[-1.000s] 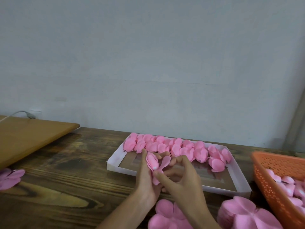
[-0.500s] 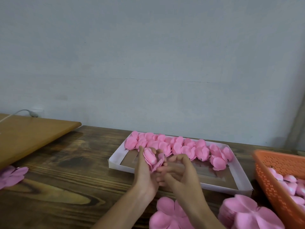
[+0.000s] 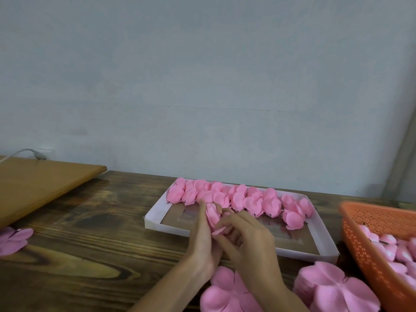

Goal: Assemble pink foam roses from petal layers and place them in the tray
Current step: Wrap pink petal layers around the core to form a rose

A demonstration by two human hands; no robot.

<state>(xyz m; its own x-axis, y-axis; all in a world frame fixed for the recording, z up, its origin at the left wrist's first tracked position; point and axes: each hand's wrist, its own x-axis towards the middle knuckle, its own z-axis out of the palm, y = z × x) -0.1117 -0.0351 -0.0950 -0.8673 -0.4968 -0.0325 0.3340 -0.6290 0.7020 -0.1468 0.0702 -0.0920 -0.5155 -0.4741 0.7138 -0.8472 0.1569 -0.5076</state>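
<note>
Fingers [image 3: 203, 209] of the left hand [image 3: 202, 242] are wrapped round the rose [image 3: 212, 215], bud end up, base down in the palm. The right hand [image 3: 252, 242] comes in from the right, fingertips [image 3: 238, 217] pinching a loose outer petal. The rose hangs over the near rim of the tray [image 3: 155, 221], bare floor straight beyond, finished roses [image 3: 249, 200] along the far side. The left hand looks the likelier carrier. Petal layers [image 3: 225, 291] lie at the near edge of the surface [image 3: 90, 233], an orange basket [image 3: 373, 242] at its right edge, grey wall [image 3: 202, 86] behind.
</note>
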